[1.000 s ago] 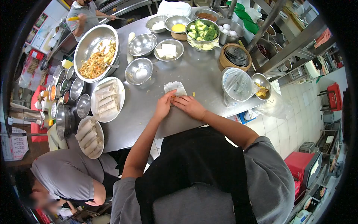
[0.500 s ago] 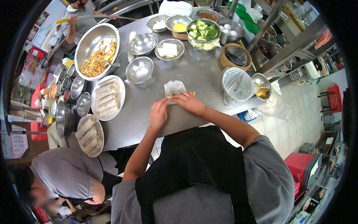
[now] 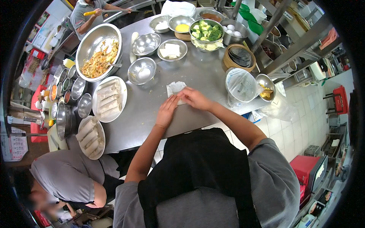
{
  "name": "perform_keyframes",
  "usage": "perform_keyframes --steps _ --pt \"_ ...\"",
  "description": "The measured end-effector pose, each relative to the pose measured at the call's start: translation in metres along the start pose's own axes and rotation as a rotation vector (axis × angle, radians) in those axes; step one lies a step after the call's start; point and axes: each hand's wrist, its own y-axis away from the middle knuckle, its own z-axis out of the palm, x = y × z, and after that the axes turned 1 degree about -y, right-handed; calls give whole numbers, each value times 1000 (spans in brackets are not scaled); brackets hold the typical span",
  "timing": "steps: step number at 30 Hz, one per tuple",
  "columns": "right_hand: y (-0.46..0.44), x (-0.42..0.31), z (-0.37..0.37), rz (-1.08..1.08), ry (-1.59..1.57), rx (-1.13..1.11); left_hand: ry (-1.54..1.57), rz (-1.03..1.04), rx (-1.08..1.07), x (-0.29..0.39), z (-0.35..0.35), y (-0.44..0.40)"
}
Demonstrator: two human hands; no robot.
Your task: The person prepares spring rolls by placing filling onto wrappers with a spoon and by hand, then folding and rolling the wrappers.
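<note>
On the steel table in front of me lies a thin white spring roll wrapper (image 3: pixel 175 87), partly covered by my fingers. My left hand (image 3: pixel 167 111) presses its near left side with the fingers held together. From the right, my right hand (image 3: pixel 195 99) pinches the wrapper's right edge, its fingertips close to those of the left. Filling inside the wrapper is hidden under the hands. To the left, a white oval plate (image 3: pixel 124 102) carries several rolled spring rolls (image 3: pixel 109 103). A second plate (image 3: pixel 99 155) with more rolls stands nearer the table's edge.
A large steel bowl (image 3: pixel 84 57) of shredded filling tilts at the far left. Behind my hands stand steel bowls (image 3: pixel 142 78), broccoli (image 3: pixel 207 31) and eggs (image 3: pixel 237 34). A bamboo steamer (image 3: pixel 227 60) and a plastic-lined tub (image 3: pixel 240 85) are at right. Co-workers are at left.
My hands have shifted slightly: the right has moved up and over the wrapper's right side, the left further inward. The orange filling between them is now covered. The far co-worker's long-handled tool has moved.
</note>
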Motion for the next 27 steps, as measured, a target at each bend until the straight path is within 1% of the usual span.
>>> perform_keyframes --steps 3,6,9,12,14,17,18,21,24,27 --pt "-16 4 -12 -55 133 70 -10 -2 7 -1 3 -1" --pt "-28 21 -1 -78 204 -8 -41 -16 16 3 3 0" --pt "-31 18 9 110 347 -121 -79 -70 -9 8 -1 1" --pt "-39 28 13 231 345 -253 -90 -127 -26 14 -2 0" --pt "-44 36 12 219 338 -306 -93 -138 -58 16 -2 1" --pt "-50 53 14 167 270 -338 -134 -28 32 7 8 3" --pt "-50 53 12 146 238 -340 -122 -29 36 8 7 2" --pt "-47 53 5 123 75 -194 -98 -33 29 9 5 1" --pt "-44 51 -4 85 63 -4 -90 -45 -5 7 3 -3" --pt "-34 50 -8 -5 96 121 -72 -58 -31 2 3 -6"
